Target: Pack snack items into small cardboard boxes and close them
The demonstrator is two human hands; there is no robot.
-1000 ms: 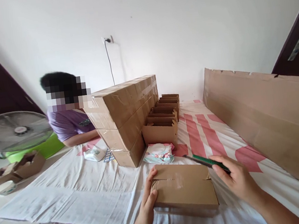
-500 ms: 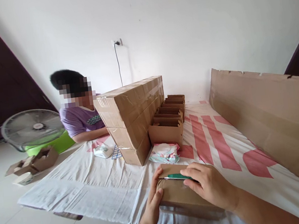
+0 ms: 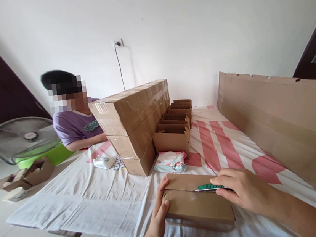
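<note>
A taped cardboard box (image 3: 199, 207) lies flat on the cloth-covered table in front of me. My left hand (image 3: 159, 206) grips its left end, thumb on top and fingers around the far corner. In my right hand (image 3: 238, 187) is a green-handled utility knife (image 3: 208, 186), held almost level. Its blade points left and rests along the seam across the top of the box. Left of the blade the seam shows as a dark slit line.
Stacked sealed cartons (image 3: 135, 117) stand beyond, with a row of open boxes (image 3: 172, 139) beside them. A wipes packet (image 3: 170, 162) lies before these. A person (image 3: 75, 125) leans at the table's left side near a fan (image 3: 30, 136). A cardboard panel (image 3: 274, 127) stands at right.
My right hand has drawn the knife to the right along the box's seam, exposing more of the slit line. My left hand keeps its hold. The view has turned slightly right.
</note>
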